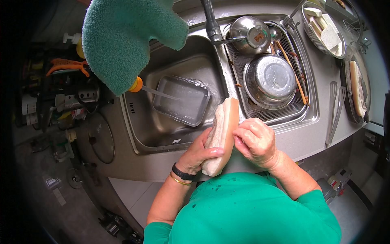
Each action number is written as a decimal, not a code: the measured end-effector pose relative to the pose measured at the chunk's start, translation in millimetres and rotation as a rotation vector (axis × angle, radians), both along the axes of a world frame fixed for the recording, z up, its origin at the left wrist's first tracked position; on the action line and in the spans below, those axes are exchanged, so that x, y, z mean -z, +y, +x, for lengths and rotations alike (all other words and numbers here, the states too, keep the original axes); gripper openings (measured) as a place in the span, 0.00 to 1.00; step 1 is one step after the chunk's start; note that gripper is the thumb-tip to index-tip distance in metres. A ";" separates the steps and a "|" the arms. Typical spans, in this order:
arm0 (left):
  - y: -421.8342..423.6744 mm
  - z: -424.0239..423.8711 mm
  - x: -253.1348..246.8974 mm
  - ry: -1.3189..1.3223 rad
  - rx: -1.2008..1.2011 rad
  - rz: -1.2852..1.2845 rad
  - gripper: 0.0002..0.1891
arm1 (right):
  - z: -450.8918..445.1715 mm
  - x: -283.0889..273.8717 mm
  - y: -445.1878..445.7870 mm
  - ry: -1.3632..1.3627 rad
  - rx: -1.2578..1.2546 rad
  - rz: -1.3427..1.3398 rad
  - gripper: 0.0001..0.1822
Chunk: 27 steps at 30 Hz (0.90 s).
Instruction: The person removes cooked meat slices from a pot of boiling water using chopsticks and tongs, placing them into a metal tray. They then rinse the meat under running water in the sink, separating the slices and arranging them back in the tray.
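Note:
A slab of pork belly [230, 122], its smooth rind turned to the right, is held at a tilt over the sink's front edge. My left hand [202, 152] grips its lower part, the thumb lying across the meat. At the rind, my right hand [256, 138] has its fingers pinched together; whether something small is between them cannot be told. In the steel sink [146, 134], water runs into a clear rectangular tray [182, 100]. A second strip of pork belly [357, 88] lies on a round board [349, 82] at the far right.
Upturned steel bowls [275, 80] and chopsticks [291, 71] rest in a mesh drying basket [243, 79]. Metal tongs [335, 113] lie on the counter, below a strainer [318, 44] of pale slices. A green towel [122, 39] hangs over the sink's upper left. A glass lid [100, 137] lies left.

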<state>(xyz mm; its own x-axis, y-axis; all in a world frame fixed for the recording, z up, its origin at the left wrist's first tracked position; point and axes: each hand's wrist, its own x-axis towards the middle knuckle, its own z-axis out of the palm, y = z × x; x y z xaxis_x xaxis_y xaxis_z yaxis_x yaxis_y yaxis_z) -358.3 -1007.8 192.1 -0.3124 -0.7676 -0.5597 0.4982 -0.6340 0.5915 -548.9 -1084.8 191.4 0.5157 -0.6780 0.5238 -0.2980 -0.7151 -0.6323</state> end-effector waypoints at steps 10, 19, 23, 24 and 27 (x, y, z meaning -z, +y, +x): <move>2.9 1.2 1.4 0.003 -0.008 0.003 0.41 | -7.5 12.7 -15.4 0.056 0.028 0.071 0.10; 0.7 0.7 1.1 -0.001 0.016 0.005 0.42 | -7.3 4.1 -16.7 0.030 -0.073 0.048 0.11; 0.3 0.4 -0.7 -0.005 0.019 0.003 0.41 | -7.4 5.5 -16.5 0.058 -0.098 0.016 0.12; 1.0 0.1 0.3 -0.007 0.018 0.006 0.41 | -7.2 5.6 -16.8 0.062 -0.108 0.004 0.12; 1.5 1.1 1.7 -0.008 0.023 0.002 0.41 | -7.8 4.9 -18.0 0.125 -0.140 0.000 0.13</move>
<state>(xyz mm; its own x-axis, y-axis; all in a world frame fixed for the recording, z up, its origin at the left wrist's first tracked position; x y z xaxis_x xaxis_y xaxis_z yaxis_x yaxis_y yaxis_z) -357.3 -1006.3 190.4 -0.3249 -0.7590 -0.5642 0.4788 -0.6464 0.5941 -556.7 -1102.8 186.5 0.6662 -0.5947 0.4500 -0.2715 -0.7555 -0.5963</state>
